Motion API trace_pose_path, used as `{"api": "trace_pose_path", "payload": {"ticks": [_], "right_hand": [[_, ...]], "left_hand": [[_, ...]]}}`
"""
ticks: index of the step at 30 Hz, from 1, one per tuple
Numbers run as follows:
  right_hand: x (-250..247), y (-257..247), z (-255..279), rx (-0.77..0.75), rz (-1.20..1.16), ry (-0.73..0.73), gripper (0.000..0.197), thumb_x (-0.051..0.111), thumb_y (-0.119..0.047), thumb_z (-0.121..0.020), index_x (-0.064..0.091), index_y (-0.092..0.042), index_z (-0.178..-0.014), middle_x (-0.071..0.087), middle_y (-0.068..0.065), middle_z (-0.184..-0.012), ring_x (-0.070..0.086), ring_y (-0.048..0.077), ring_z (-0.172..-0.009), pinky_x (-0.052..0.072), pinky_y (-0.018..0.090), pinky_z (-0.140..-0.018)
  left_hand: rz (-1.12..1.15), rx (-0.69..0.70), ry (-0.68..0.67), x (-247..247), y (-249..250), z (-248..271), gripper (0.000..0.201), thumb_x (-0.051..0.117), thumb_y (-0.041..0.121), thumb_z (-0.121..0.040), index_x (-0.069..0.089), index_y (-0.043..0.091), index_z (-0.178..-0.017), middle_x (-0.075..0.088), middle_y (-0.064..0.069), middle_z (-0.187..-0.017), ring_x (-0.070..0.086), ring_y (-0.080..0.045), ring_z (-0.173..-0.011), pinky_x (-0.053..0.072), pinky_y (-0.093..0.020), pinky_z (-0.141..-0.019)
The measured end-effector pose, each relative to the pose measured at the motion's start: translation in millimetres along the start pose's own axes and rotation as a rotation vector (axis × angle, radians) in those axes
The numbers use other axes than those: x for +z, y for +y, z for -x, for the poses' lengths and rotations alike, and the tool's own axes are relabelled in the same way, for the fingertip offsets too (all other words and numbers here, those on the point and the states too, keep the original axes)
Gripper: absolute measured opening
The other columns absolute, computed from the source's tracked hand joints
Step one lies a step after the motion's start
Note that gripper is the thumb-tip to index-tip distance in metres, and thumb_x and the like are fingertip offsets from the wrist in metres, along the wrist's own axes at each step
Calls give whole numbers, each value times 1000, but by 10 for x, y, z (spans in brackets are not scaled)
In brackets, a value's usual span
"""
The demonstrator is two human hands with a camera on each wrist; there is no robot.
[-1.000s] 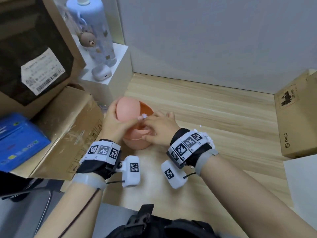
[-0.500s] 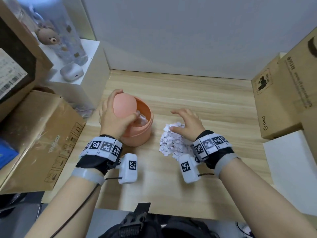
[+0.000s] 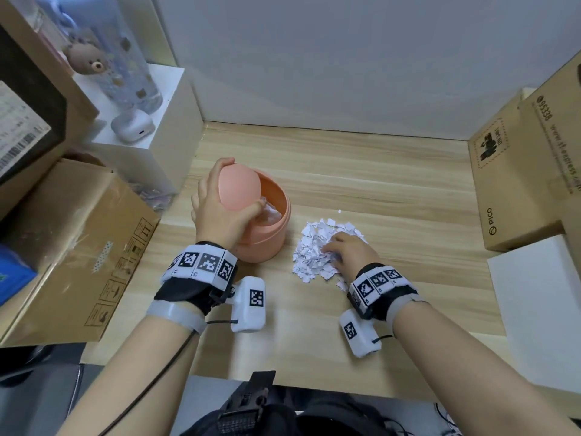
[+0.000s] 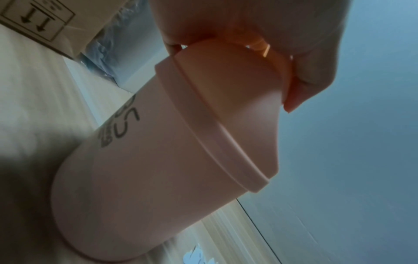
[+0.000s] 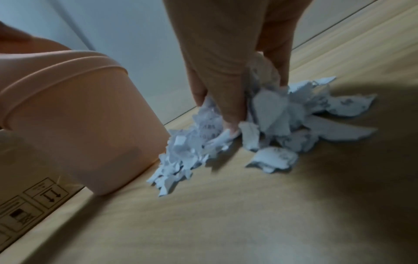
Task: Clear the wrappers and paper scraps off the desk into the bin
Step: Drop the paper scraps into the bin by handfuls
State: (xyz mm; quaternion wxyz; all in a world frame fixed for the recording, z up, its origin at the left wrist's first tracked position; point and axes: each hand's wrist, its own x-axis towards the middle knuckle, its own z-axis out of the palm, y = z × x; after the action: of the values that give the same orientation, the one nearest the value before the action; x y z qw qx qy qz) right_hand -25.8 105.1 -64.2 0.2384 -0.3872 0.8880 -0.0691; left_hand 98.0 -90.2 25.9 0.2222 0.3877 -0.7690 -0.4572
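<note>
r hand (image 3: 349, 251) now pinching torn scraps (image 3: 314, 247)

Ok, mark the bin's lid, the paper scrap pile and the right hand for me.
bin's lid (image 3: 239, 189), head view: middle of the tilted flap's top face.
paper scrap pile (image 3: 314, 243), head view: centre of the heap, left of the fingers.
right hand (image 3: 350, 251), head view: back of the hand.

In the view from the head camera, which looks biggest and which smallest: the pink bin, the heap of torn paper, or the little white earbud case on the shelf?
As they look in the head view:
1. pink bin
2. heap of torn paper, close to the bin in spread and partly hidden under the right hand, so these two are unsure
3. white earbud case, clearly smallest, though farther away
</note>
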Motion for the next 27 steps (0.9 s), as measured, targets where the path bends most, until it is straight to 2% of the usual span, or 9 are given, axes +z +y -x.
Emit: {"api": "trace_pose_path", "payload": {"ticks": [4,8,12,13,15,17,20,23,27], "right_hand": [[-106,4,-11,48,-109,51,31,52,-1,-81,66,-16,-105,61,6,-114,54,26,-109,46,34,-90],[-423,-114,14,91,-292,196,30,53,2,-78,71,-14,-97,68,7,-108,60,22,-102,46,27,-85],[-928,-474,17,-21,-553,269,26,64,1,-73,71,-10,-95,71,6,-103,57,10,-92,36,-2,-68],[-1028,-582,-6,-52,-563,261,26,66,-1,-72,71,-12,-95,70,5,-102,58,10,-92,37,-2,-68],[-1162,-793,-79,-104,-508,214,26,68,-5,-71,71,-14,-95,71,5,-102,60,14,-92,45,12,-74],[-1216,-989,-160,-139,-429,141,25,69,-8,-72,70,-14,-96,71,8,-101,60,15,-87,48,23,-70],[-1211,-1214,-270,-137,-293,96,24,64,-7,-73,70,-12,-95,71,9,-101,61,20,-90,47,26,-76],[-1164,-1362,-346,-88,-245,131,26,62,-4,-71,69,-12,-95,70,11,-98,62,26,-95,50,28,-79],[-1102,-1429,-413,-51,-220,117,37,66,-6,-67,65,-18,-102,67,10,-105,60,27,-99,50,30,-82]], "left_hand": [[5,-10,3,-1,-9,1,72,65,39,-53,42,45,-120,38,13,-116,37,-24,-120,30,-44,-105],[1,-21,-4,2,-7,-5,71,65,39,-52,42,44,-120,38,14,-118,36,-22,-121,28,-37,-104],[11,-30,-17,-10,12,3,67,64,39,-52,41,48,-115,41,9,-120,34,-22,-121,25,-31,-100],[17,-35,-23,-15,20,10,66,64,38,-52,39,51,-112,40,8,-118,34,-22,-121,26,-32,-101],[27,-50,-38,-22,36,16,65,64,38,-52,36,56,-108,37,10,-113,33,-22,-120,28,-36,-103],[23,-61,-53,-31,44,13,66,65,37,-51,35,58,-106,35,12,-112,33,-22,-119,30,-38,-103],[14,-70,-68,-35,46,-1,69,69,36,-52,33,59,-106,36,13,-114,33,-22,-119,29,-36,-101],[16,-73,-66,-35,32,-10,71,72,32,-55,35,59,-110,35,12,-113,34,-24,-118,31,-41,-102],[18,-84,-69,-42,23,-22,72,68,34,-53,35,58,-112,37,13,-119,33,-22,-119,31,-44,-103]]}}
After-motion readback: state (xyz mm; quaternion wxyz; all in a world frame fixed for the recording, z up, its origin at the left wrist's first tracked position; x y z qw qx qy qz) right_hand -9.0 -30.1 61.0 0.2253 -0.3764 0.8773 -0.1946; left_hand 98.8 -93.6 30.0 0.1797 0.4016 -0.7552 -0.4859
